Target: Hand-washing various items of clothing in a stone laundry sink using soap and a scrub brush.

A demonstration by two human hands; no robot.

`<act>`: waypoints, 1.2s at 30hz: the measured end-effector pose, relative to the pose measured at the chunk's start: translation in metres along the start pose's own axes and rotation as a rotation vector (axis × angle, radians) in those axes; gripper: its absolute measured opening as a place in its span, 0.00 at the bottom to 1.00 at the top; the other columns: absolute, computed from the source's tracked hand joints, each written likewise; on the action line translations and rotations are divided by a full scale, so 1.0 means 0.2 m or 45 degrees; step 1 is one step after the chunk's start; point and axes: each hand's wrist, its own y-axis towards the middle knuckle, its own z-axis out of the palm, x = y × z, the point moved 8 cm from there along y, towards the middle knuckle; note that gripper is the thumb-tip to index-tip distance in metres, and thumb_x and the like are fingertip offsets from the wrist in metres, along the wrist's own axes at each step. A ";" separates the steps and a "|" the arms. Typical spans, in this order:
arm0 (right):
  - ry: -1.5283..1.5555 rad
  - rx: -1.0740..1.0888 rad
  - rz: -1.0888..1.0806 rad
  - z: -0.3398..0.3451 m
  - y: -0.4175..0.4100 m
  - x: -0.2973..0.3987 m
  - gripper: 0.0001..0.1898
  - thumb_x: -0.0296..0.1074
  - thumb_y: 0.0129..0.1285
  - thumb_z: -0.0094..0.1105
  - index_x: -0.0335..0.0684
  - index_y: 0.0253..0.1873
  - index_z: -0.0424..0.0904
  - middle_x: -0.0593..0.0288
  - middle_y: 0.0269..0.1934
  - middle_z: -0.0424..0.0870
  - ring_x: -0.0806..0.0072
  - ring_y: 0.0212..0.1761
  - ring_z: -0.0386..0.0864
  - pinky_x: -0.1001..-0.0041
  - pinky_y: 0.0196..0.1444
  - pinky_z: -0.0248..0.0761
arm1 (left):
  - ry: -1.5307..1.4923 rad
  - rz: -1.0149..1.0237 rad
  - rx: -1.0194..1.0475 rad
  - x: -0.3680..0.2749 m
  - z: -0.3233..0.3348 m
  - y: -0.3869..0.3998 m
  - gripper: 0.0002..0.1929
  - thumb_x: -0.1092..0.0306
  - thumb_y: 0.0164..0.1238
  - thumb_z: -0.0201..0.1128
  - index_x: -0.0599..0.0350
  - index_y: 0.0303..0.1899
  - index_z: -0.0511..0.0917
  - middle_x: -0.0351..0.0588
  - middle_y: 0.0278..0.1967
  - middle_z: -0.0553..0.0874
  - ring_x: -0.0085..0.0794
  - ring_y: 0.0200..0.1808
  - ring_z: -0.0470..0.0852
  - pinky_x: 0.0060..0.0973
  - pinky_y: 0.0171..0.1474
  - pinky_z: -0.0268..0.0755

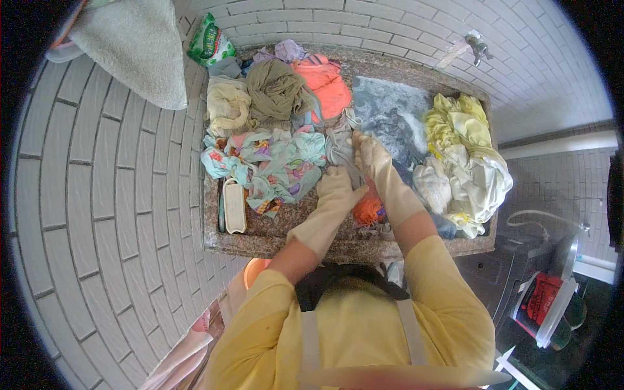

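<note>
Both my hands wear cream rubber gloves and are close together over a granite wash sink. A grey wet cloth point(337, 142) lies bunched between them. My left hand point(336, 184) is curled on the cloth's near end, its thumb pointing right. My right hand point(371, 152) grips the cloth's right side, fingers bent; the held part is hidden under the glove. Just below, an orange-red bundle point(369, 209) sits between my wrists. Left of my left hand spreads a mint-green printed cloth point(292, 168). Soapy water point(390, 107) fills the basin beyond my right hand.
An olive garment point(275, 87), a coral garment point(324, 87) and a cream cloth point(226, 105) are heaped at back left. Yellow-white fabric point(470, 161) piles at right. A white scrub brush point(235, 207) lies front left. A green detergent bag point(209, 44) and a tap point(479, 48) are behind.
</note>
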 end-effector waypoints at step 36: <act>-2.592 -0.118 -0.922 0.94 -0.19 -0.40 0.06 0.38 0.59 0.61 0.48 0.36 0.86 0.57 0.32 0.86 0.59 0.35 0.86 0.55 0.41 0.78 | -0.110 -0.159 -0.014 0.89 -0.05 -0.40 0.09 0.66 0.56 0.65 0.55 0.37 0.77 0.57 0.35 0.84 0.58 0.42 0.84 0.49 0.45 0.75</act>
